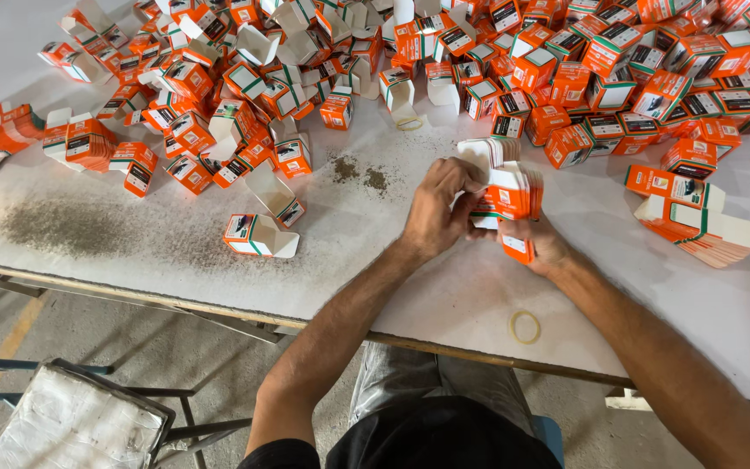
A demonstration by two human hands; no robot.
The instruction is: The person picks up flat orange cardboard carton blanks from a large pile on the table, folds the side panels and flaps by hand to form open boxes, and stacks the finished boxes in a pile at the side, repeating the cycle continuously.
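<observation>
Flat carton stack (514,191) in both hands

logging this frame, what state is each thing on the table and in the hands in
left hand: gripping the flat carton stack
right hand: holding the stack from below
flat carton stack: unfolded, held above table
second flat stack: lying fanned
carton pile: folded up, heaped
rubber band: loose, lying flat

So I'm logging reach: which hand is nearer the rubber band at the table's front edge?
Right. The right hand sits just above the rubber band; the left hand is farther, up and to its left.
</observation>
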